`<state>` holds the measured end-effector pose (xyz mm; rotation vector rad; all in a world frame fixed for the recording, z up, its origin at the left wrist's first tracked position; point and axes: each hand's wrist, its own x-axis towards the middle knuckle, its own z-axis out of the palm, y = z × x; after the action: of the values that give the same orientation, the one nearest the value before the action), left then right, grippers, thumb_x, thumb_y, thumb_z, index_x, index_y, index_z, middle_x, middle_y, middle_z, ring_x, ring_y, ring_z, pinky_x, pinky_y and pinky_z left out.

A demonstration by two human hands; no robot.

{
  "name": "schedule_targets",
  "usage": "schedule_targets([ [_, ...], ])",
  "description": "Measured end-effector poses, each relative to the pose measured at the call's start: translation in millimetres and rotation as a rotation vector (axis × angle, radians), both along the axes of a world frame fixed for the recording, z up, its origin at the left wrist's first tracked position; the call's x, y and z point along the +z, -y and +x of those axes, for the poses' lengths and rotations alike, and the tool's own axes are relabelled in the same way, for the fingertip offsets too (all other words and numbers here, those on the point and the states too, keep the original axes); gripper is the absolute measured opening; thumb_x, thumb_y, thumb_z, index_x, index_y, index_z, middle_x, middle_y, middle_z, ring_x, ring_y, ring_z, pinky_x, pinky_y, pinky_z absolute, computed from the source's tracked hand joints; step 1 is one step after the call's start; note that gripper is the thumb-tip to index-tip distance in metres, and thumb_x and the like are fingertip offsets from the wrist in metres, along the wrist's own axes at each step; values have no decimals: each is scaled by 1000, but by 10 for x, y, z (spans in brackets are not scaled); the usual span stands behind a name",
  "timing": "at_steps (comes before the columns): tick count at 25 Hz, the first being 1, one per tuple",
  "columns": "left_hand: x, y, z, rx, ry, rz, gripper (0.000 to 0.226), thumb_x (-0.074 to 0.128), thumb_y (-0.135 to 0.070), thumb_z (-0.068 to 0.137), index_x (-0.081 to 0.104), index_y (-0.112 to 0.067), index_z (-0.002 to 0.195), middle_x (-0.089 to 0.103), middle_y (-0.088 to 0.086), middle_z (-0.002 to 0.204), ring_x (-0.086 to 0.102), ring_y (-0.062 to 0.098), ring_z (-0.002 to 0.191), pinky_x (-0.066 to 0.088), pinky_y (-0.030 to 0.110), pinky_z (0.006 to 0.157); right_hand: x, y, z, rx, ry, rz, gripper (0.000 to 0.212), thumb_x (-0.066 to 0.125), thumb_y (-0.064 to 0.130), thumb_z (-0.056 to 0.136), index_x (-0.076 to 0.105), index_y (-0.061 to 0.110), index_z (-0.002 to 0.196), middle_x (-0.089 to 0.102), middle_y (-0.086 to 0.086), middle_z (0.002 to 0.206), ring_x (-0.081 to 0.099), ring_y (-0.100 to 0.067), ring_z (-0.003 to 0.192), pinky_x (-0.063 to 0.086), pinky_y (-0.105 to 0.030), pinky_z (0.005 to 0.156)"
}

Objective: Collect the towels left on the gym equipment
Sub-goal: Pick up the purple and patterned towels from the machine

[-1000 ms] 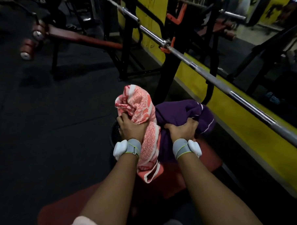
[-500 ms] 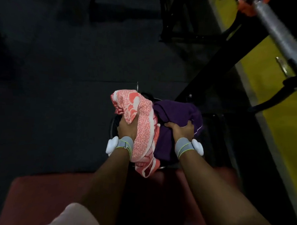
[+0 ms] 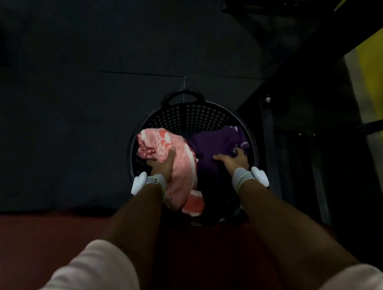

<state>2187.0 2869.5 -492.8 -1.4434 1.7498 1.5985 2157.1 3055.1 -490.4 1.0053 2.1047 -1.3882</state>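
Observation:
A round black perforated laundry basket [image 3: 194, 114] with a handle stands on the dark floor right below me. My left hand [image 3: 162, 163] grips a pink and white patterned towel [image 3: 162, 143] over the basket's left side, and the towel's tail hangs down past my wrist. My right hand [image 3: 232, 158] rests with spread fingers on a purple towel [image 3: 219, 139] that lies inside the basket on its right side.
A red padded bench [image 3: 28, 247] runs across the bottom of the view under my arms. Black steel frame parts [image 3: 297, 105] of a rack stand close to the basket's right. A yellow wall strip [image 3: 380, 76] is at the far right. Dark rubber floor [image 3: 78, 96] spreads to the left.
My view tipped down from the barbell rack to the basket. Both hands lowered the towels into it; my right hand's grip on the purple towel loosened and its fingers spread.

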Motion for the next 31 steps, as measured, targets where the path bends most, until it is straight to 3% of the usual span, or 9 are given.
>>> schedule_targets([
  [3, -33, -35, 176, -60, 14, -70, 99, 61, -57, 81, 13, -1, 148, 31, 22, 150, 34, 36, 137, 26, 38, 112, -90, 12, 148, 26, 77, 40, 89, 82, 32, 65, 38, 16, 142, 42, -12, 143, 47, -34, 126, 41, -41, 105],
  [7, -32, -72, 270, -69, 10, -96, 127, 59, -82, 57, 19, -1, 146, 34, 21, 149, 34, 36, 137, 24, 42, 116, -112, 87, 369, 85, 102, 60, 87, 82, 34, 67, 40, 12, 140, 47, -15, 140, 49, -33, 125, 42, -38, 105],
  [10, 70, -69, 223, -135, -44, -100, 92, 66, -49, 81, 21, -1, 145, 36, 20, 147, 37, 36, 135, 27, 40, 114, -14, 135, 416, 102, 87, 69, 94, 82, 44, 64, 38, 13, 141, 47, -13, 141, 48, -32, 127, 41, -39, 106],
  [15, 351, -53, 215, -181, -135, -108, 98, 71, -48, 76, 19, -4, 147, 39, 18, 147, 39, 35, 134, 29, 41, 114, 345, 224, 413, 129, 12, 69, 101, 82, 54, 60, 38, 14, 142, 49, -10, 140, 49, -30, 126, 41, -39, 106],
  [24, 1554, 108, 607, -151, -320, -108, 91, 67, -52, 79, 22, -7, 145, 45, 14, 143, 45, 31, 130, 34, 33, 109, 1518, 495, 693, 240, -157, 47, 89, 81, 46, 66, 43, 9, 138, 50, -8, 138, 50, -26, 125, 41, -28, 101],
  [27, 2018, 356, 903, -115, -401, -80, 96, 71, -56, 73, 25, -10, 143, 51, 12, 139, 50, 28, 126, 37, 37, 109, 1963, 795, 943, 283, -215, 60, 104, 80, 59, 58, 39, 12, 141, 42, -9, 145, 44, -28, 131, 38, -35, 108],
  [31, 2703, 972, 1840, -24, -527, -93, 102, 80, -50, 66, 26, -11, 144, 42, 11, 144, 47, 24, 129, 39, 37, 109, 2612, 1432, 1602, 446, -273, -94, 125, 79, 69, 44, 29, 13, 145, 37, -9, 148, 42, -28, 133, 38, -40, 110],
])
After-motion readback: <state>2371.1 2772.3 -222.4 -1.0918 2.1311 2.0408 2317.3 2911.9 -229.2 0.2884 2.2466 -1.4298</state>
